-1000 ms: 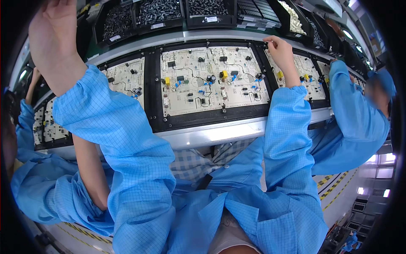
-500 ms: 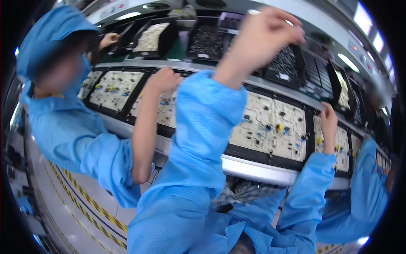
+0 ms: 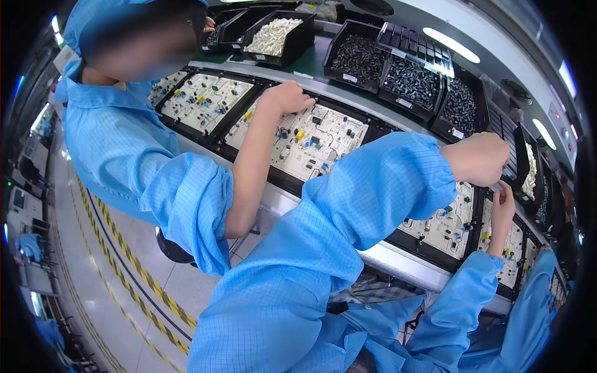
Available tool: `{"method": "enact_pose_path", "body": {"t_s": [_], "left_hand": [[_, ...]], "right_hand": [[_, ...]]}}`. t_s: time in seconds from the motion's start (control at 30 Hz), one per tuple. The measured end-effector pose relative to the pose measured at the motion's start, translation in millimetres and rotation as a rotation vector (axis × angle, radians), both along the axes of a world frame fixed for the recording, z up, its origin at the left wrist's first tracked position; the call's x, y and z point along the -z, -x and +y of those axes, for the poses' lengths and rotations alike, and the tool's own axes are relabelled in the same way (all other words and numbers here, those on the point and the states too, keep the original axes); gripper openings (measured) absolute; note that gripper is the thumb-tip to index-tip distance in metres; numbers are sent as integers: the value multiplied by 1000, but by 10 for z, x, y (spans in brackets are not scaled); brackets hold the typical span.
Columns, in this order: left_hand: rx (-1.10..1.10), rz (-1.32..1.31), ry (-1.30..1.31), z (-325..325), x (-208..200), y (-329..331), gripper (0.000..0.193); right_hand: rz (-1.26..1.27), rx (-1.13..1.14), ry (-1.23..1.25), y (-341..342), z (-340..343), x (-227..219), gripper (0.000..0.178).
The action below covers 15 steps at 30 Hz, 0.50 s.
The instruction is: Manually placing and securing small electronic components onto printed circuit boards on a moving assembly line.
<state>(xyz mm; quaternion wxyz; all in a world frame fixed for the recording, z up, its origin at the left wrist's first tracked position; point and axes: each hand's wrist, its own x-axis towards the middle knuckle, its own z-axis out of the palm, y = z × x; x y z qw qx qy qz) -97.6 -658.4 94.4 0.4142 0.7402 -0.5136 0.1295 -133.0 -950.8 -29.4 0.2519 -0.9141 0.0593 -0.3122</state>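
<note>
My left arm in its blue sleeve stretches across the view to the right. At its end, my left hand (image 3: 480,159) is closed with its back toward me, above the row of circuit boards. Just beyond its knuckles and slightly nearer, my right hand (image 3: 501,210) is raised with thumb and fingers drawn together. The two hands nearly meet; anything between the fingers is hidden or too small to make out. Under my right hand lies a pale circuit board (image 3: 511,239) with small black, blue and yellow components. Another such board (image 3: 444,227) lies below my left forearm, partly covered.
Black bins of dark components (image 3: 357,56) and one of white components (image 3: 273,37) line the back. At left a co-worker in blue has a hand (image 3: 287,98) over another board (image 3: 311,140). A further blue sleeve (image 3: 532,292) is at right. Striped tape (image 3: 137,273) marks the floor.
My left hand has come down from above the bins and moved right, beside my right hand. My right hand stays over the boards. The whole view has shifted.
</note>
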Motion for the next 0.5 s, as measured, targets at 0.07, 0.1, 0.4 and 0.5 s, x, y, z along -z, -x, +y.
{"method": "enact_pose_path", "body": {"t_s": [0.07, 0.1, 0.4, 0.5], "left_hand": [[-17, 16, 19, 67, -17, 1, 23], [-26, 27, 42, 97, -27, -2, 22], [-177, -76, 46, 99, 144, -39, 23], [-193, -34, 63, 98, 136, -50, 27]], "right_hand": [[-14, -19, 16, -35, 38, -11, 29], [-12, -26, 13, -39, 58, -10, 29], [-152, -511, -396, 197, 695, -446, 31], [-55, -567, -366, 299, 1366, -824, 30]]}}
